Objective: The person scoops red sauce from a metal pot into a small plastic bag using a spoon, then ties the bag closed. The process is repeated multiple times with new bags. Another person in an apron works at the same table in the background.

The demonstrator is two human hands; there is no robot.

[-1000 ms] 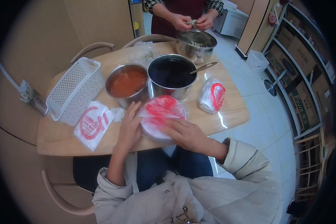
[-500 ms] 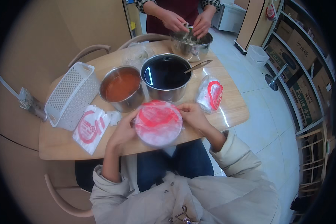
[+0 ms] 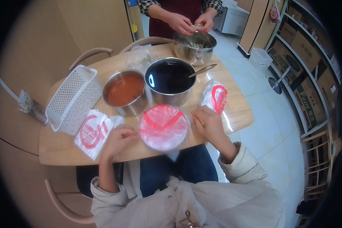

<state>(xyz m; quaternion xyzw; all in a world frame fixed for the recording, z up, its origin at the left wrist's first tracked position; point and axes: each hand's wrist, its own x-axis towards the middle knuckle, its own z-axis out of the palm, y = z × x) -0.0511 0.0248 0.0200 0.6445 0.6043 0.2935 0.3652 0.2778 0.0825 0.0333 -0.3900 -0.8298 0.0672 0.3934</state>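
Package (image 3: 163, 128), round, wrapped in clear plastic with red markings, is located at the near edge of the worktop (image 3: 237, 114), between the operator's two hands. The left hand (image 3: 119, 140) is positioned just beside its left side, fingers loosely curled. The right hand (image 3: 209, 122) is positioned near its right side, fingers bent and drawn together. Whether either hand pinches any thin film cannot be told.

A bundle (image 3: 215, 97) of clear plastic with red print lies directly beyond the right hand. A flat white bag (image 3: 93, 133) lies left of the left hand, adjacent to a perforated white basket (image 3: 73, 99). Two metal pots stand behind the package: the left pot (image 3: 131, 109) contains orange-red liquid; the right pot (image 3: 171, 98) contains dark liquid, with a handle (image 3: 203, 70) projecting over its rim. Opposite, a co-worker's hands (image 3: 192, 24) hold pale material above a metal bowl (image 3: 195, 57).
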